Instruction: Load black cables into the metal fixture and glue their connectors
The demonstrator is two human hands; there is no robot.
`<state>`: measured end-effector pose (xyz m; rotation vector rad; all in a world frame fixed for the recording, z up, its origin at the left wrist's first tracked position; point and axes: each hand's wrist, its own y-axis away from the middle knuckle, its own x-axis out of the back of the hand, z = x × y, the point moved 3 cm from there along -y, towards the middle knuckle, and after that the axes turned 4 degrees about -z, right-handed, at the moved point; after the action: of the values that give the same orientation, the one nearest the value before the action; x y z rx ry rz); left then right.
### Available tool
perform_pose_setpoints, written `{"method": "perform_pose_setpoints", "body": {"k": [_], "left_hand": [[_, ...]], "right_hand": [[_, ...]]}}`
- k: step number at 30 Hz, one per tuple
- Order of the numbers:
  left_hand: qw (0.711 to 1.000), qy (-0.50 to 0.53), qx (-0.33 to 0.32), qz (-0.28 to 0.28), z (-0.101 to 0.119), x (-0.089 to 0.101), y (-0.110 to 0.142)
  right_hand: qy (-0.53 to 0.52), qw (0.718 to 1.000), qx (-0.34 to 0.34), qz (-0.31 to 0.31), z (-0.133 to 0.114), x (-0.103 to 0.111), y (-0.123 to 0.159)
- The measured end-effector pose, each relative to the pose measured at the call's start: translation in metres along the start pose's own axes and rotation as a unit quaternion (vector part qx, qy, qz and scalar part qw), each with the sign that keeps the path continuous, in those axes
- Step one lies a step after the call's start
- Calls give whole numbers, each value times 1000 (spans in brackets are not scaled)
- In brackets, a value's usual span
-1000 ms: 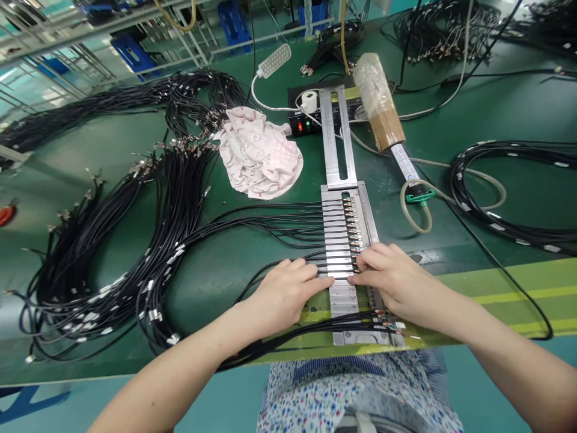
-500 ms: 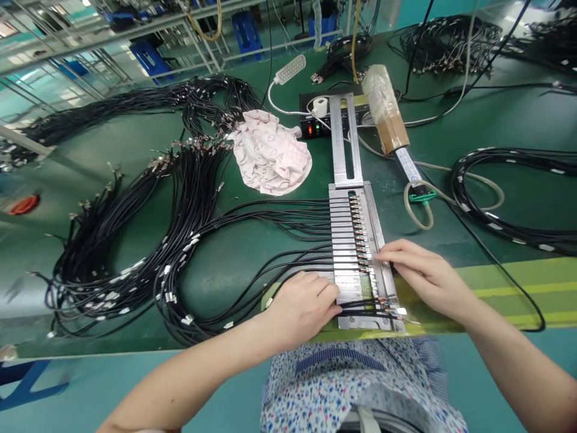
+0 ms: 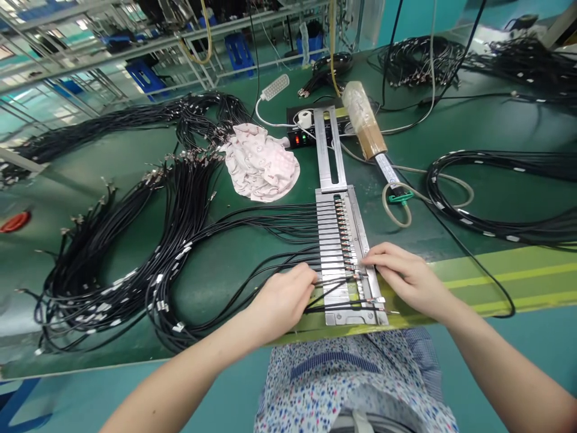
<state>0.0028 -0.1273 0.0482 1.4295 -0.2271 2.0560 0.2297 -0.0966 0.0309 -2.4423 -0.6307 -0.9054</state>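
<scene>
A metal fixture [image 3: 331, 240] with a row of slots lies in front of me, and several black cables [image 3: 295, 207] run into it from the left. Their stripped, metal-tipped ends [image 3: 343, 225] line up along its right part. My left hand [image 3: 286, 297] is closed on black cables at the fixture's left edge. From under its fingers, one cable crosses the slots, and others lie across the fixture's near end. My right hand [image 3: 408, 276] has thumb and fingers pinched together at the right rail, close to that cable's tip; what they hold is hidden.
Bundled black cables [image 3: 180, 198] with white labels cover the left of the green table. A crumpled pink cloth [image 3: 261, 165], a lamp [image 3: 274, 87] and a black power box [image 3: 295, 138] sit behind. To the right are a wrapped tool [image 3: 367, 129] and a cable coil [image 3: 473, 225].
My left hand has moved up the fixture's left edge. A cable now crosses the slots, apart from those at the near end. The whole view has shifted left.
</scene>
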Motion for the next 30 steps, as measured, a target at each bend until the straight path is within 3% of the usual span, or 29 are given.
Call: {"method": "perform_pose_setpoints", "body": {"k": [2, 6, 11, 16, 25, 30], "left_hand": [[999, 24, 7, 30, -5, 7, 2], [997, 66, -7, 35, -11, 9, 2], [997, 11, 8, 71, -15, 4, -1], [988, -9, -7, 154, -17, 1, 0], [986, -115, -38, 110, -14, -16, -2], [978, -162, -55, 123, -11, -18, 0]], "right_hand": [[16, 1000, -5, -4, 1, -1, 0], [49, 998, -12, -32, -1, -5, 2], [108, 991, 24, -77, -10, -8, 9], [119, 989, 20, -86, -18, -7, 21], [101, 992, 17, -80, -21, -5, 27], [107, 991, 15, -76, -21, -2, 24]]}}
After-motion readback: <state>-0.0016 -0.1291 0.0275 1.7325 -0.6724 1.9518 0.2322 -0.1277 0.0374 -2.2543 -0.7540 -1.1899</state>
